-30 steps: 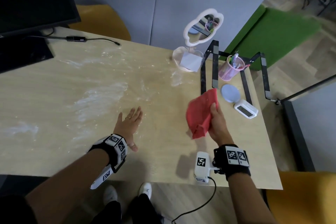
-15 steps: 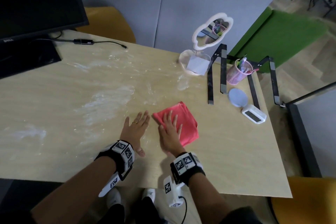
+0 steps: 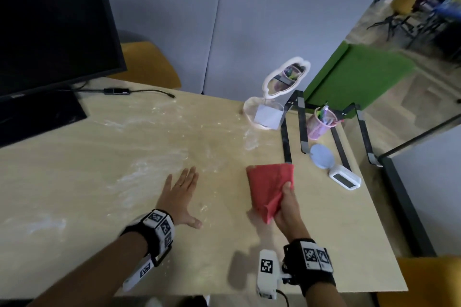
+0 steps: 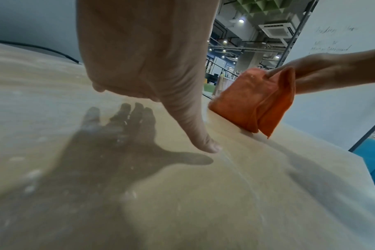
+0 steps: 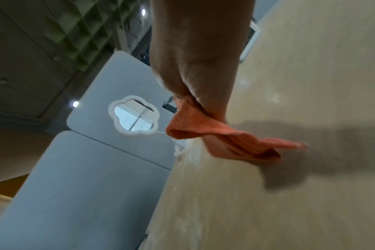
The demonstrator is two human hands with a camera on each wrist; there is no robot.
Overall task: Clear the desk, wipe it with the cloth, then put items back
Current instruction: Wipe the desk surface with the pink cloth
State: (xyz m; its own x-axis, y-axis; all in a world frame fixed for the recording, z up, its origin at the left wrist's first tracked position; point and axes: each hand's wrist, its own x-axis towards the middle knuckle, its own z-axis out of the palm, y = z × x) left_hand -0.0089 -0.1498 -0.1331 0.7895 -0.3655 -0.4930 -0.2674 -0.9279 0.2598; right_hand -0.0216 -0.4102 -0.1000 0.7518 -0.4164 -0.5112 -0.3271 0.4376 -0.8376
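two hands over a dusty desk (image 3: 74, 194), wiping step in hand.
right hand (image 3: 289, 209) pinches the red cloth (image 3: 269, 184) by one gathered edge, lifted clear of the wood, likely to shake or refold it. left hand (image 3: 180, 194) hovers flat and empty left of the cloth. white powder streaks lie left of and beyond the cloth; mirror (image 3: 287, 77), pen cup (image 3: 320, 123) and clock (image 3: 345, 179) wait beyond and right of it, by a grey partition.

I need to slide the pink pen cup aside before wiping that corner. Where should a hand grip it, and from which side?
Judging by the head view, grip the pink pen cup round its mesh wall, below the rim, since pens stick out of the top. Come from the front: the black stand has bars close on both sides.
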